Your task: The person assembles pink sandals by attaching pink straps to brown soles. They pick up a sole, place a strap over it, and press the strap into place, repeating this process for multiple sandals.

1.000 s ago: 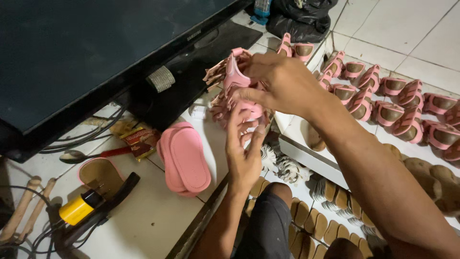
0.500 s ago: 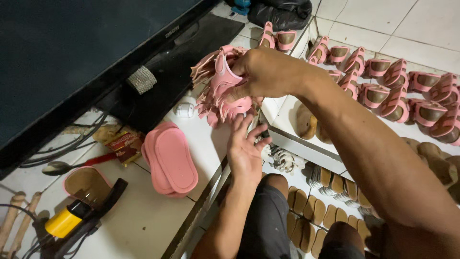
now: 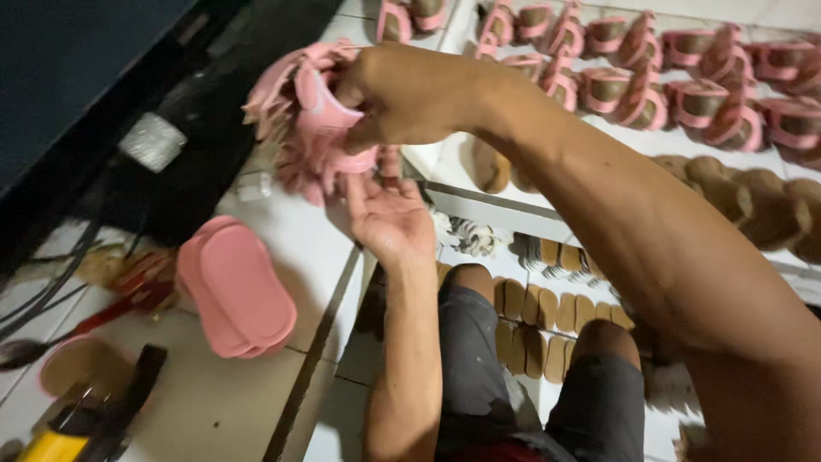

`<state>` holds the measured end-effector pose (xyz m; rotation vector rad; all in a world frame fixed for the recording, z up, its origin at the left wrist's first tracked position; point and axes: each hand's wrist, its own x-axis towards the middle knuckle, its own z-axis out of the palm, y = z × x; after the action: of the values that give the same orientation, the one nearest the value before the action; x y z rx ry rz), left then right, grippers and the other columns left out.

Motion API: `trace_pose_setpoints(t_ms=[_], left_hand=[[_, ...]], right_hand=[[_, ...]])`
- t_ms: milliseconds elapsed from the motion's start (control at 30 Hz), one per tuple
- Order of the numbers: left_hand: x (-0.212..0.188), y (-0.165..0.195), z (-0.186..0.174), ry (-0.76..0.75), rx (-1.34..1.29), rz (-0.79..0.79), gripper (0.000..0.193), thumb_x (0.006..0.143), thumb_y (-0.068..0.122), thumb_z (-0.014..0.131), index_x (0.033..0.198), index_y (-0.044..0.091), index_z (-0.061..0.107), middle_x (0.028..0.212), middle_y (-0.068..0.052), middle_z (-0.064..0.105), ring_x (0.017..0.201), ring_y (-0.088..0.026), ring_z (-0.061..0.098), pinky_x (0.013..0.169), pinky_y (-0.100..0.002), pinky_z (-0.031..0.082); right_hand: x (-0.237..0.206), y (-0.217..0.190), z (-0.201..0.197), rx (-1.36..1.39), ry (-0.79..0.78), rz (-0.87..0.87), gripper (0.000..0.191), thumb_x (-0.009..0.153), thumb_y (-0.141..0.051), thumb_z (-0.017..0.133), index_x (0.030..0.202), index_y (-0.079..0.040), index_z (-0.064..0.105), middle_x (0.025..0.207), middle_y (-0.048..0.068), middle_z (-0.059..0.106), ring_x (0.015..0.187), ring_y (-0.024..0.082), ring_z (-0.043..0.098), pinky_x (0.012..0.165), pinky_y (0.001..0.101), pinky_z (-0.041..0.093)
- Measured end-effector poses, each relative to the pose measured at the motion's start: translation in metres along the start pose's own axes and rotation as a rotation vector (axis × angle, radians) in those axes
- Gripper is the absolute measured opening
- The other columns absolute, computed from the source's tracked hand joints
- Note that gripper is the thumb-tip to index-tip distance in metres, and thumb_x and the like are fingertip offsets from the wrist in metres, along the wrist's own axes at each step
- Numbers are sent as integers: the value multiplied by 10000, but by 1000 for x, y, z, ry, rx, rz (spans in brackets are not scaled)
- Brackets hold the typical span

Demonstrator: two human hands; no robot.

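The right hand [image 3: 410, 94] keeps a closed grip on a bunch of pink sandal straps [image 3: 312, 115], held above the stack of pink soles [image 3: 235, 287] on the tiled floor [image 3: 214, 402]. The left hand [image 3: 389, 218] lies open, palm up, just beneath the bunch.

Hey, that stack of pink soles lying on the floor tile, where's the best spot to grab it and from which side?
Probably across the narrow middle of the stack of pink soles, coming from above. The soles lie flat and stacked on the floor tile, their long edges free on both sides, so fingers could pinch the whole stack at once.
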<state>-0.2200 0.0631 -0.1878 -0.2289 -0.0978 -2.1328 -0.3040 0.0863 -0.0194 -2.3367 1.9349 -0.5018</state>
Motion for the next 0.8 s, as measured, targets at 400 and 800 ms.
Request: trace_pose_setpoints(t_ms=[400,800], left_hand=[[-40,-8,-12,-15,346,184,455,1049,443,601,1401,168,516,1326,-5,609,1129,-166,614,739,-278,394],[-128,-11,-20,195,461,304,357,964,114,632,1307,146,539,887,-53,575,599,-135,514,475,-299,452]], right_hand=[[-40,-51,-14,197,50,-32,235,908,-267,788,994,-50,767,660,74,622,565,153,538,509,347,438],[-174,-122,-39,316,300,-12,217,874,-85,807,1016,51,713,893,141,712,700,185,650,580,347,479]])
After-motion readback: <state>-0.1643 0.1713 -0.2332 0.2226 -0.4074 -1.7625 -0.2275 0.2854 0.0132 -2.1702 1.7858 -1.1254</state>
